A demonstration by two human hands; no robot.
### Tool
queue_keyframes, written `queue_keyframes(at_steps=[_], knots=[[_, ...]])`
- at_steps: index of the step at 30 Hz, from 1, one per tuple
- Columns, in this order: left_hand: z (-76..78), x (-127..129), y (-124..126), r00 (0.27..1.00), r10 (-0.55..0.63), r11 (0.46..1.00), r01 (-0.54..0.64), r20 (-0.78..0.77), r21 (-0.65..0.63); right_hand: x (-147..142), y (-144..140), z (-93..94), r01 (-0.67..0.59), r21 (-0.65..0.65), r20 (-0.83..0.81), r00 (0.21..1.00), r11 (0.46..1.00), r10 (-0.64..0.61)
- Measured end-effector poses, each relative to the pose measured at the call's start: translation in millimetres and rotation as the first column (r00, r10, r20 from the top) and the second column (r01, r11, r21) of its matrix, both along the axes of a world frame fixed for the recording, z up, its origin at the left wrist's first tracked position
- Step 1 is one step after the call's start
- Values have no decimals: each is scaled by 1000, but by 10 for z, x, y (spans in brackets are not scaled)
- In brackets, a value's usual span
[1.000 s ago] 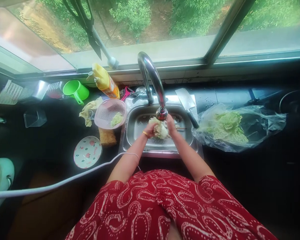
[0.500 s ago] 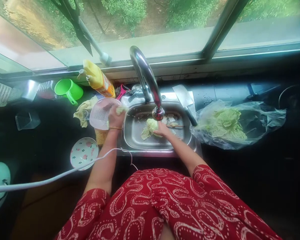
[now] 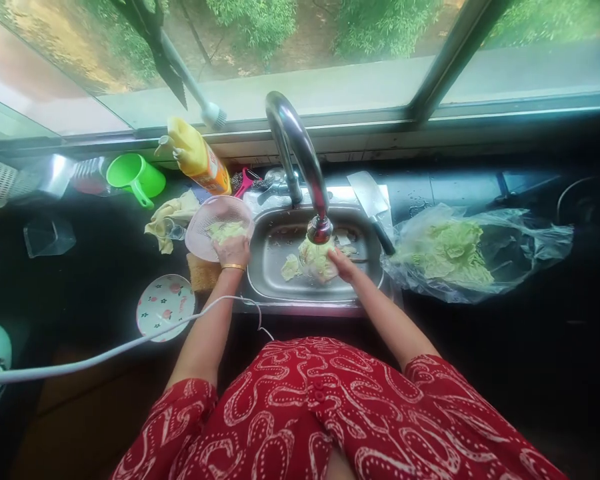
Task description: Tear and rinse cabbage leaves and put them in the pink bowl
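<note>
We are in a home kitchen — a small steel sink (image 3: 280,283) is set into a dark tabletop (image 3: 105,267) under a window (image 3: 330,60) that looks out on green shrubs. A curved chrome tap (image 3: 300,157) arches over the basin. Around it we see household things: a yellow dish-soap bottle (image 3: 200,157), a green plastic cup (image 3: 135,177), a pink colander (image 3: 205,223), a cleaver (image 3: 375,203), a flowered plate (image 3: 165,308) — and cabbage in a plastic bag (image 3: 480,250).
</note>
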State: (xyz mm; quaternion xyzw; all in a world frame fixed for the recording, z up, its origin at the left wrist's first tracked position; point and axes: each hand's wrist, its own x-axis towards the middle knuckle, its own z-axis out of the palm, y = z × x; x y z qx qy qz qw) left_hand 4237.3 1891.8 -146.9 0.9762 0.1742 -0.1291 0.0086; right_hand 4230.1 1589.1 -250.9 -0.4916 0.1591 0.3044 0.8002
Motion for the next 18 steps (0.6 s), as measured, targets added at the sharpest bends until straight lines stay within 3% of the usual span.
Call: queue_keyframes(at_steps=[3,5,7,8,9,11,14,16,17,18], knots=[[102,-151,-132,996,-63,997,65,55,-33,-39,51,91,67,86,1,998,994,-68],[148,-254,-282,980,-76,992,93,183,-82,-58,94,130,66,108,24,997,992,-69],[113,-327,-508,952,-91,949,172,292,-263,-83,132,149,61,87,70,995,994,-67],[54,-344,-644,949,-88,885,214,303,-413,-98,148,152,68,61,96,993,996,-74],[-32,-348,-788,957,-78,773,234,278,-589,-114,162,150,81,30,117,990,996,-84],[-268,-322,-1062,992,31,516,87,120,-852,-144,178,138,110,-35,126,986,993,-105],[-648,-264,-1347,969,217,215,-168,-120,-962,-179,167,109,137,-137,65,989,981,-130],[-824,-256,-1435,950,227,103,-242,-214,-965,-197,140,91,141,-198,27,990,970,-138],[-873,-264,-1452,947,212,91,-263,-239,-961,-205,125,84,138,-224,15,990,965,-139],[-895,-277,-1452,952,195,120,-263,-237,-957,-211,107,78,132,-243,3,991,961,-136]])
